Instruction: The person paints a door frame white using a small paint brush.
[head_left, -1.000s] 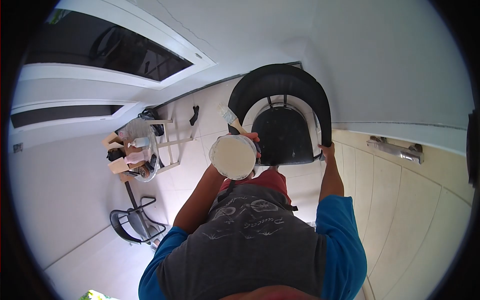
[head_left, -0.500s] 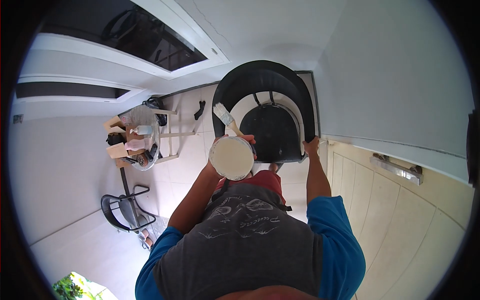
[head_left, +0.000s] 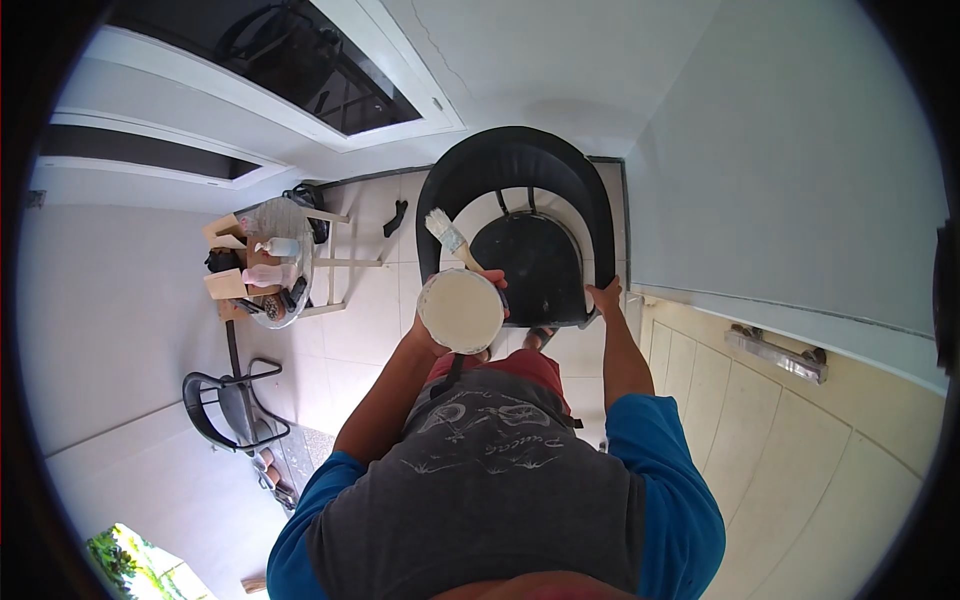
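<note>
My left hand (head_left: 432, 338) is closed round a paint tub (head_left: 461, 312) whose round, cream-coloured top faces me. A paintbrush (head_left: 452, 238) with pale, paint-coated bristles is held along with it, its wooden handle running down behind the tub's far rim. My fingertips show at the tub's right side. In front of me stands a black chair (head_left: 528, 265) with a curved padded back and a dusty, speckled seat. My right hand (head_left: 605, 297) grips the front end of its right arm, thumb on the inner side.
To the left, a glass-topped table (head_left: 283, 215) carries open cardboard boxes, a pump bottle (head_left: 281, 246) and a pink bottle (head_left: 268, 276). A second black chair (head_left: 237, 405) stands behind it. A window (head_left: 330, 70) and walls enclose the far side; a panelled door (head_left: 760, 430) is at right.
The whole view has shifted slightly left. A sandalled foot shows more clearly below the chair seat. Both hands keep their holds.
</note>
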